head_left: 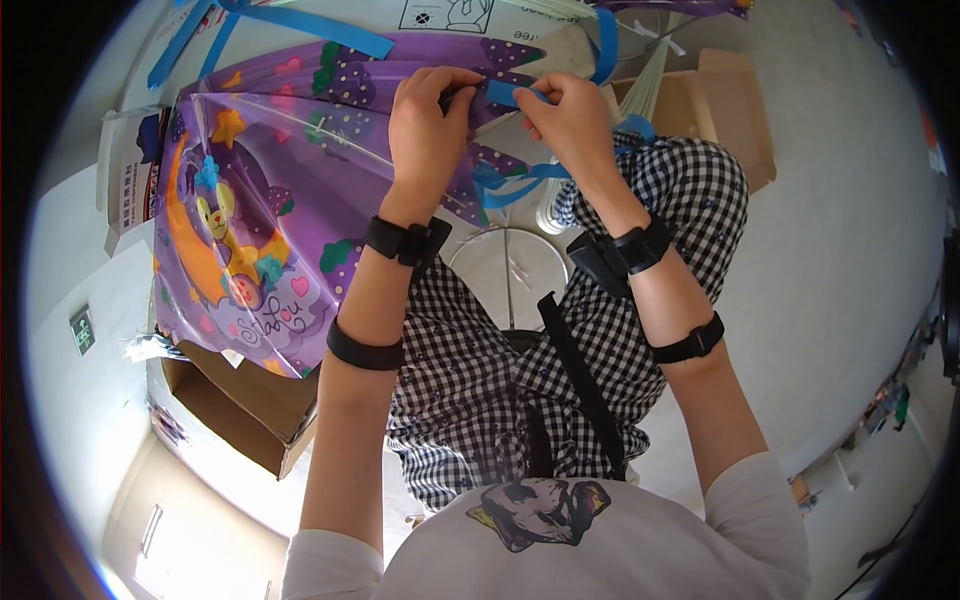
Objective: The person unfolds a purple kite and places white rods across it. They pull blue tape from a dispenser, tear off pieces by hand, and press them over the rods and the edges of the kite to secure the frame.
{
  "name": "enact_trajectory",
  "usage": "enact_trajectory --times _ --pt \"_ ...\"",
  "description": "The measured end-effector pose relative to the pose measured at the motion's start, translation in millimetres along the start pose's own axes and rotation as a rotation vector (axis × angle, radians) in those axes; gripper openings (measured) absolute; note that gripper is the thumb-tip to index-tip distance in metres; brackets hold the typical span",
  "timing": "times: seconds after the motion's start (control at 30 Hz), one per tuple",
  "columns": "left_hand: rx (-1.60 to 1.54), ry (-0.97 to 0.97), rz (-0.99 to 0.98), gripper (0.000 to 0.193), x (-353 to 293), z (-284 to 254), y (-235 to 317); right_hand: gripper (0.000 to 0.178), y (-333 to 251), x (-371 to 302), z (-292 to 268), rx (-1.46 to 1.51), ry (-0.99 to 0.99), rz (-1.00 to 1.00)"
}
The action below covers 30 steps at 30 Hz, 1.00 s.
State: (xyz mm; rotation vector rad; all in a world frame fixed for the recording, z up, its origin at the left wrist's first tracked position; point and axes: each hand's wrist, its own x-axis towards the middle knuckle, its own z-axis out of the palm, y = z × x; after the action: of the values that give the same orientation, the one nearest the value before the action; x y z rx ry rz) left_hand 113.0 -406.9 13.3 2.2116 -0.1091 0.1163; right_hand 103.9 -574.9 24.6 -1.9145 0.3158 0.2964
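Observation:
A purple printed sheet (310, 150), kite-like with a thin pale rod along it, spreads out at the upper left. It bears a cartoon animal on an orange moon. My left hand (425, 120) is closed in a pinch at the sheet's narrowing right part; the fingertips are partly hidden. Close beside it, my right hand (570, 115) pinches a flat blue ribbon (503, 93) between thumb and forefinger. The ribbon's short end points toward my left hand and lies over the sheet's edge. More looped blue ribbon (520, 185) hangs below the hands.
Behind the sheet lies a printed white surface with a blue strip (330, 38). Pale thin rods (645, 90) lean by an open cardboard box (735, 120) at the right. Another cardboard box (240, 405) stands lower left. A round metal ring (510, 240) shows between my knees.

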Motion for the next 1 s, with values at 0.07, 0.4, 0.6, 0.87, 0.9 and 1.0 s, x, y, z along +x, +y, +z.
enact_trajectory --times 0.07,0.4,0.6,0.87,0.9,1.0 --pt "-0.022 -0.009 -0.013 0.013 0 -1 0 0.023 0 -1 2 -0.018 0.001 -0.01" --pt "0.036 -0.015 -0.013 0.016 5 1 -2 0.022 -5 -4 6 0.055 -0.009 0.028" --pt "0.06 -0.025 -0.095 0.014 8 5 1 0.023 0 -5 6 0.04 -0.008 0.014" --pt "0.02 -0.067 -0.211 0.014 11 2 3 0.027 -1 -5 8 0.074 0.007 0.027" --pt "0.022 -0.065 -0.209 0.014 11 3 2 0.027 -1 -5 7 0.074 0.008 0.027" --pt "0.02 -0.064 -0.215 0.015 12 3 3 0.027 -1 -4 6 0.043 -0.01 0.029"
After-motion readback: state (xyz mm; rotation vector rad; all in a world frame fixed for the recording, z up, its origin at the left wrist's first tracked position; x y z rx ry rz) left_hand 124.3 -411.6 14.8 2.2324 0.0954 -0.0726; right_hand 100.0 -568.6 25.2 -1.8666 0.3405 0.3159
